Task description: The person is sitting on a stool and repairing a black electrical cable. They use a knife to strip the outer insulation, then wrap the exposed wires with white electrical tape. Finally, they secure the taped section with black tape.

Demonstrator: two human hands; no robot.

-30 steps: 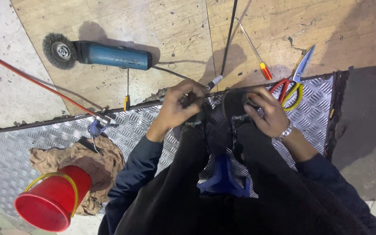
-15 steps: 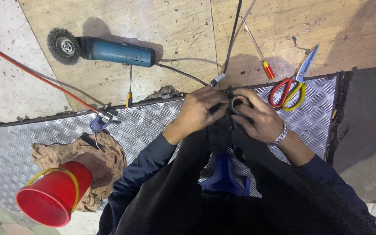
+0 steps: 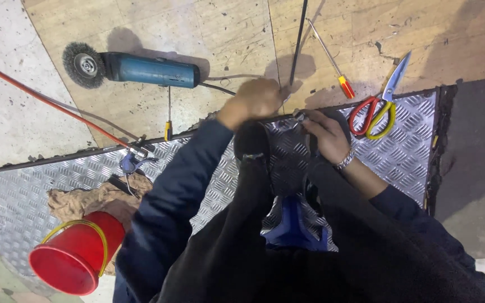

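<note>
Half a second earlier both hands had been pressed together over a small part; by this moment the left hand point(image 3: 256, 100) had lifted away toward the far side and blurred, while the right hand point(image 3: 325, 134) stayed down at the work.

Largest in view was the diamond-pattern steel plate point(image 3: 23, 196), running from the near left to the right, with plywood flooring point(image 3: 225, 33) beyond it. The person's dark garment point(image 3: 321, 264) filled the near middle, and a blue object point(image 3: 293, 224) showed between its folds, too hidden to identify. On the plywood, far left, lay a blue angle grinder point(image 3: 141, 68) with a wire brush wheel. At the near left a red bucket point(image 3: 74, 258) lay tipped on a brown rag point(image 3: 94, 197). Scissors point(image 3: 380, 106) with red and yellow handles lay right of the hands, across the plate's far edge. A red cable point(image 3: 46, 101) ran in from the far left. A thin dark rod point(image 3: 298, 39) stretched away from the hands, with a red-handled screwdriver point(image 3: 332, 64) just right of it and a yellow-handled one point(image 3: 168, 118) to the left.

The left hand was clenched near the rod's near end; whether it gripped it I cannot tell. The right hand's fingers pinched a small metal piece point(image 3: 300, 116) at the plate's far edge, between the two hands
</note>
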